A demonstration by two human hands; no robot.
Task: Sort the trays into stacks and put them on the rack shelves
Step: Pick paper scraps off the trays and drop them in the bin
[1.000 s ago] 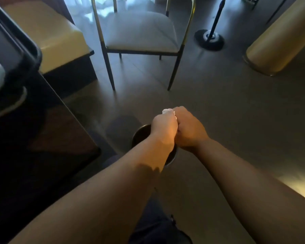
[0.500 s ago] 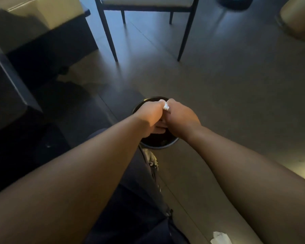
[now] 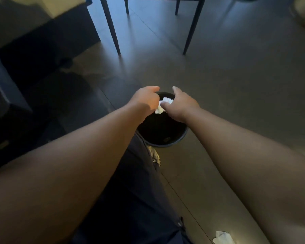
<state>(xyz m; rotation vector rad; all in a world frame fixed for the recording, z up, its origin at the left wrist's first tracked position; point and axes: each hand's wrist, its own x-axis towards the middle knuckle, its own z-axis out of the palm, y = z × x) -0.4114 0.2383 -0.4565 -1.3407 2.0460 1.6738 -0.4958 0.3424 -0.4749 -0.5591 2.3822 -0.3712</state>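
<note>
No tray or rack shows in the head view. Both my hands hang over a round black bin (image 3: pixel 167 138) that stands on the floor. My left hand (image 3: pixel 145 100) and my right hand (image 3: pixel 182 107) are a little apart, with their fingers spread. A crumpled white tissue (image 3: pixel 163 105) sits in the gap between them, above the bin's mouth. A fingertip of my right hand lies against the tissue, and I cannot tell whether it still touches it.
A dark-legged chair (image 3: pixel 116 32) stands ahead on the grey tiled floor. At the left is a dark cabinet (image 3: pixel 42 43) with a pale top. Another white tissue (image 3: pixel 223 237) lies on the floor at the bottom right. My dark trouser leg (image 3: pixel 136 199) fills the lower middle.
My two hands, clasped together on the tissue, have parted and opened over the bin. The view has tilted further down towards the floor.
</note>
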